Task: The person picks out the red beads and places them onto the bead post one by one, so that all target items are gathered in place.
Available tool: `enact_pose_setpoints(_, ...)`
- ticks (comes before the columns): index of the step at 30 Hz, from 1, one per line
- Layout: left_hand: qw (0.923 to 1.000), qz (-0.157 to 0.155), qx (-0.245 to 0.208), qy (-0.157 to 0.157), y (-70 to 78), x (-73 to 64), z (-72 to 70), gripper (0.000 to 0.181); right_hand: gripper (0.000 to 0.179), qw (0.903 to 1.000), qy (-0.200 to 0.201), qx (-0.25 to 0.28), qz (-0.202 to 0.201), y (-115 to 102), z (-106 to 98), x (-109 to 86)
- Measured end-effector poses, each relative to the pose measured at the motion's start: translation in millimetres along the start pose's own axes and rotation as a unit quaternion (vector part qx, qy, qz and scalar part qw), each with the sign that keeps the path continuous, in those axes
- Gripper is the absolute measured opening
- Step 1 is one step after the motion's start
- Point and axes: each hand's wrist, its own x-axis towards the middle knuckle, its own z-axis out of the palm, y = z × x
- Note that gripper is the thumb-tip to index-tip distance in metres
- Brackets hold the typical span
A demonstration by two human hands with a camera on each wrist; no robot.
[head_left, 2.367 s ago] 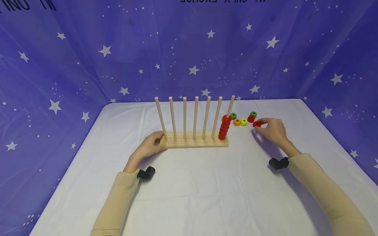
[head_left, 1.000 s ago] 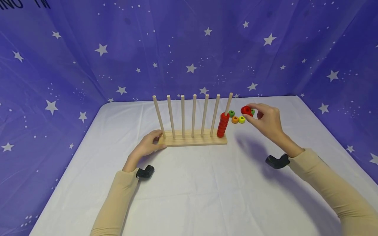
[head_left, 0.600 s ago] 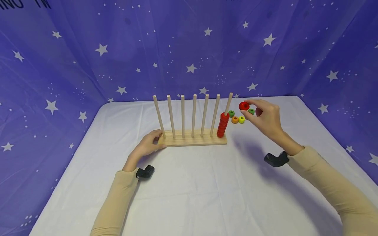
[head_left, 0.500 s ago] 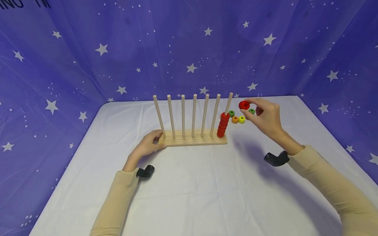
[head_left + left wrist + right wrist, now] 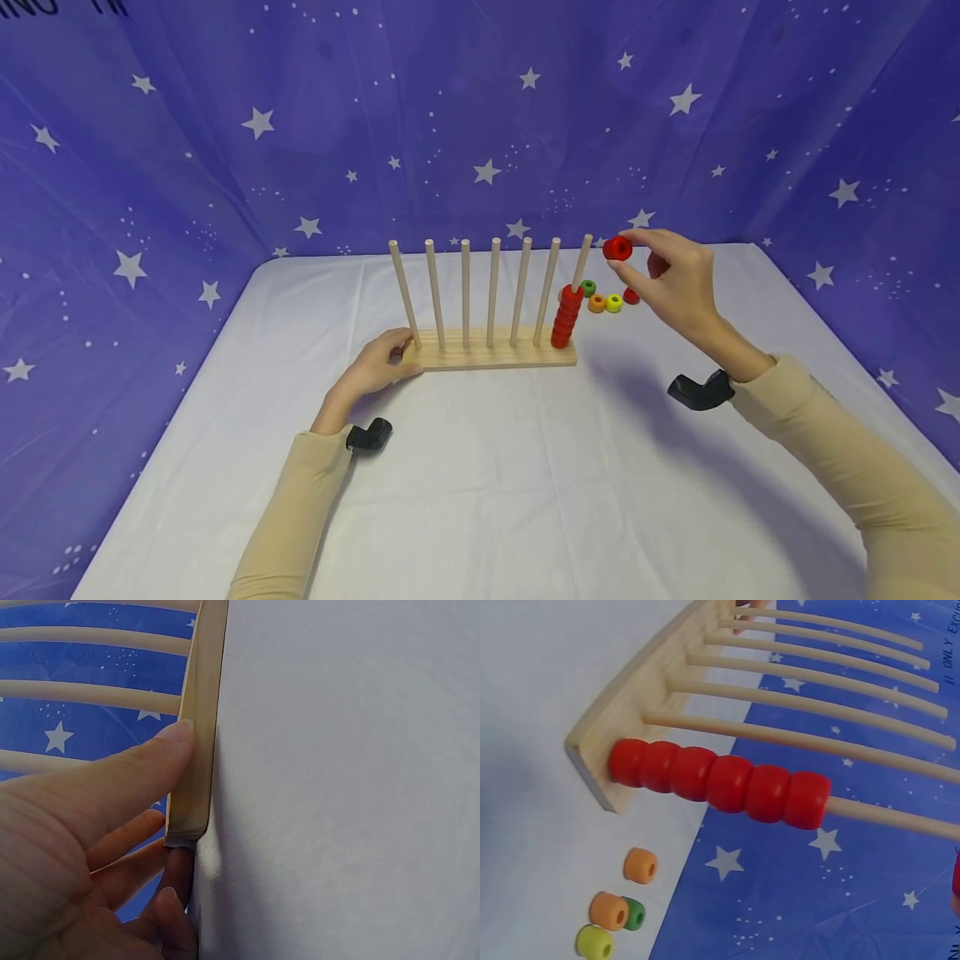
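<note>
A wooden peg rack (image 5: 487, 354) stands on the table, its row of upright pegs fixed in a long base. Several red beads (image 5: 566, 317) are stacked on its rightmost peg (image 5: 582, 262). My left hand (image 5: 375, 365) grips the left end of the base; in the left wrist view its thumb (image 5: 161, 754) lies along the base's edge (image 5: 196, 765). Between thumb and fingertips, my right hand (image 5: 678, 279) pinches a red bead (image 5: 618, 248), just right of that peg's top and apart from it. At the right wrist view's edge only a sliver of this bead (image 5: 957, 876) shows.
Behind and right of the rack lie a green bead (image 5: 588, 288), an orange bead (image 5: 597, 303), a yellow bead (image 5: 614, 303) and a red bead (image 5: 632, 296). The right wrist view shows another orange bead (image 5: 640, 865). A blue starry cloth (image 5: 450, 125) hangs behind the table.
My right hand has lifted the red bead off the table and carried it up and left, close to the rightmost peg's top. The left hand has stayed on the base.
</note>
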Motion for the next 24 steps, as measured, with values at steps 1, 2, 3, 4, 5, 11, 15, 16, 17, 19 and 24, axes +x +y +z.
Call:
enact_pose_setpoints(1,1.0,-0.002,-0.002,0.0,-0.2,-0.1,0.1,0.066,0.032,1.0,0.003,0.003,0.0,-1,0,1.4)
enact_pose_setpoints(2,1.0,-0.001,-0.002,0.0,-0.7,0.0,0.2,0.065,0.032,1.0,0.005,0.006,0.0,-2,0,2.6)
enact_pose_setpoints(3,1.0,-0.001,-0.002,0.0,-0.9,0.1,0.3,0.065,0.032,1.0,0.006,0.006,-0.002,-3,0,3.7)
enact_pose_setpoints(4,1.0,-0.001,-0.002,0.001,-1.0,0.2,0.3,0.066,0.032,1.0,0.007,0.006,-0.002,-3,0,4.8)
enact_pose_setpoints(5,1.0,-0.001,-0.002,0.001,-0.9,0.4,0.2,0.066,0.032,0.9999,0.008,0.007,-0.003,-4,0,5.7)
enact_pose_setpoints(11,1.0,0.004,0.002,0.001,-0.1,0.6,-0.1,0.066,0.032,0.9999,0.006,0.013,-0.004,-8,3,9.9)
enact_pose_setpoints(15,1.0,0.0,-0.003,0.0,-0.4,0.8,0.4,0.065,0.031,0.9998,0.006,0.019,-0.006,-10,7,13.0)
enact_pose_setpoints(16,1.0,0.0,-0.001,0.0,-0.4,0.7,0.4,0.065,0.031,0.9997,0.005,0.022,-0.006,-10,8,13.7)
enact_pose_setpoints(17,1.0,-0.001,0.0,0.0,-0.3,0.6,0.4,0.065,0.03,0.9997,0.005,0.025,-0.005,-10,9,14.3)
enact_pose_setpoints(19,1.0,-0.002,0.002,0.0,0.1,0.2,0.2,0.065,0.03,0.9996,0.002,0.029,0.0,-11,11,15.4)
enact_pose_setpoints(24,1.0,-0.002,0.0,0.0,0.1,-0.2,-0.3,0.065,0.031,0.9994,-0.017,0.025,0.014,-14,13,19.0)
